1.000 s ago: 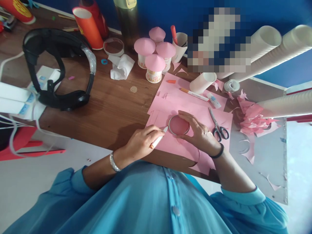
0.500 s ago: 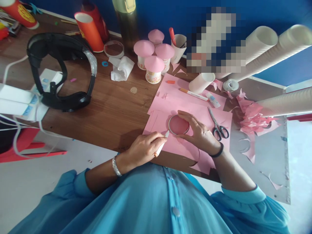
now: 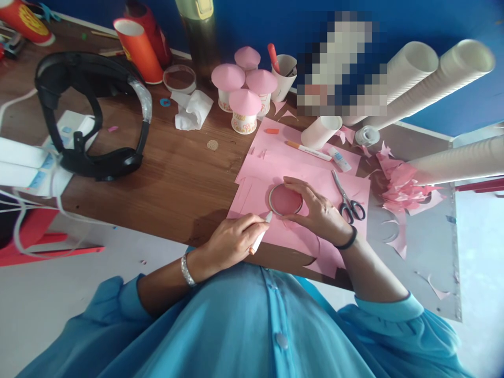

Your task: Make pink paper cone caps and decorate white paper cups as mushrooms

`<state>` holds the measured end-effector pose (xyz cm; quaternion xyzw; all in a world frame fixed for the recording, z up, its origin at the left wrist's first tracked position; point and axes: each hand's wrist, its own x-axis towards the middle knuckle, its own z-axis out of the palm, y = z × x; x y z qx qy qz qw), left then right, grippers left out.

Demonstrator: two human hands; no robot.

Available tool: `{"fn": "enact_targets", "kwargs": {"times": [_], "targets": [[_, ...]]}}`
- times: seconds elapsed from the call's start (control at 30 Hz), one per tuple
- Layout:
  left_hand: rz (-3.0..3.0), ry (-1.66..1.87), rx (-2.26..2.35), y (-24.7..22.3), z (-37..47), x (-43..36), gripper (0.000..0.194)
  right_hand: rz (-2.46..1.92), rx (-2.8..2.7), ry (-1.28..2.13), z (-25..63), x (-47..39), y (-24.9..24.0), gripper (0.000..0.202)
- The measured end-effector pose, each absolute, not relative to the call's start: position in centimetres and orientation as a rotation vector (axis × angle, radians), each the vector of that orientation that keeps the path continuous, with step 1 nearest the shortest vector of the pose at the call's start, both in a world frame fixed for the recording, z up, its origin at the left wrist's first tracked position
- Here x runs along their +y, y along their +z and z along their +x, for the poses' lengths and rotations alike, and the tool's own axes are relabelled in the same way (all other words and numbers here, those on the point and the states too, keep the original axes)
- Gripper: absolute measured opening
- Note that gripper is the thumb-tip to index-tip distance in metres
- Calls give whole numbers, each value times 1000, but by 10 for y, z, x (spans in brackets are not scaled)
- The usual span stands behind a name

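Pink paper (image 3: 252,197) lies on the brown table, with a round clear lid (image 3: 285,200) resting flat on it. The thumb and fingers of my right hand (image 3: 321,210) grip the lid's rim from the right side. My left hand (image 3: 238,236) is closed around a white marker (image 3: 258,241), its tip pointing up at the lid's lower left edge. Whether the tip touches the paper I cannot tell. Just right of my right hand lie scissors (image 3: 348,202) with black handles. An orange and white marker (image 3: 309,150) and a small glue tube (image 3: 340,159) lie farther back on the paper.
Several small cups with pink cone tops (image 3: 244,113) stand at the back. A black headset (image 3: 94,115) sits on the left. Pink scraps (image 3: 401,184) and long white tubes (image 3: 429,105) are on the right. A crumpled tissue (image 3: 192,110) lies near a dark bottle (image 3: 197,42).
The whole view has shifted slightly, so the table things appear a little farther left. Both hands keep their holds, and the marker tip stays by the lid's edge.
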<state>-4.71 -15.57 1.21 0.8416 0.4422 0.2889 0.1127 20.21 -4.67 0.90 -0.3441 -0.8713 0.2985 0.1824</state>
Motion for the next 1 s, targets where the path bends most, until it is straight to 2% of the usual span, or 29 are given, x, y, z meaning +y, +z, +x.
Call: {"fn": "enact_targets", "kwargs": {"times": [0.33, 0.57, 1.0], "targets": [[2507, 958, 1315, 12, -43, -162, 19, -940, -2450, 827, 202, -47, 9, 72], [2334, 1081, 1291, 8, -55, -162, 25, -931, -2443, 856, 201, -46, 10, 70], [2129, 1163, 1104, 8, -48, -135, 14, -902, -2452, 868, 204, -42, 8, 72]]}}
